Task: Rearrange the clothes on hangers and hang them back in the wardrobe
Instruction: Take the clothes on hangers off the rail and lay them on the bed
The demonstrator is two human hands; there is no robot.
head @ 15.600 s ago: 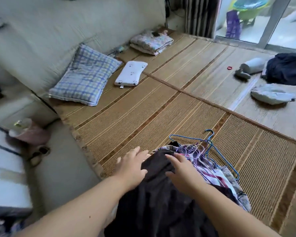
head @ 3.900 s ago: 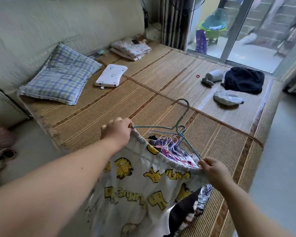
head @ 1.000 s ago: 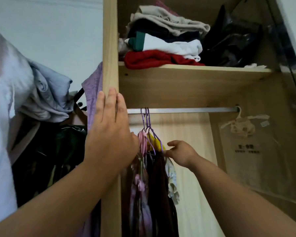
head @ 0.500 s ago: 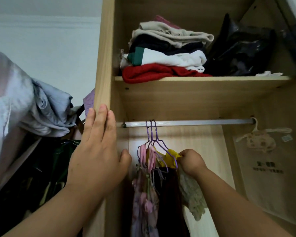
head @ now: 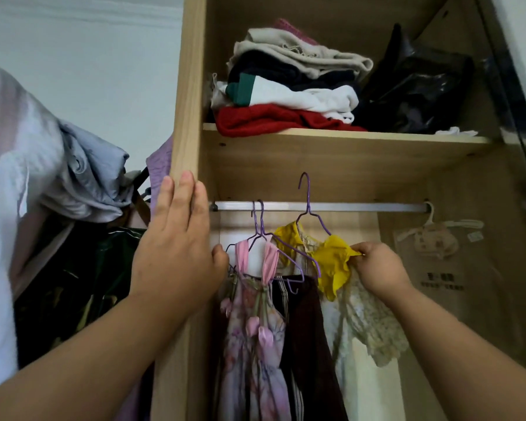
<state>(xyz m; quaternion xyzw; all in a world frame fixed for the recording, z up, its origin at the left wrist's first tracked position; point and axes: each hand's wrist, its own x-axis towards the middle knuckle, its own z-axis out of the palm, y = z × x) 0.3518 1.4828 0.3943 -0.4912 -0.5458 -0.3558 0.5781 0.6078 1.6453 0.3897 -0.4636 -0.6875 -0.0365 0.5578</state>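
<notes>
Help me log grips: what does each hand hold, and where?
Right hand pinches the blouse by its yellow sleeve ruffle. Left hand holds nothing, flat against the wardrobe side.

purple wire hangers (head: 308, 220), pink floral dress (head: 255, 338), yellow ruffled top (head: 331, 262), red folded knit (head: 264, 120)

My yellow-frilled lace top (head: 331, 262) sits on a purple wire hanger (head: 308, 197), hook above the metal rail (head: 362, 207) (unhooked), beside a pink floral dress (head: 255, 329).
</notes>
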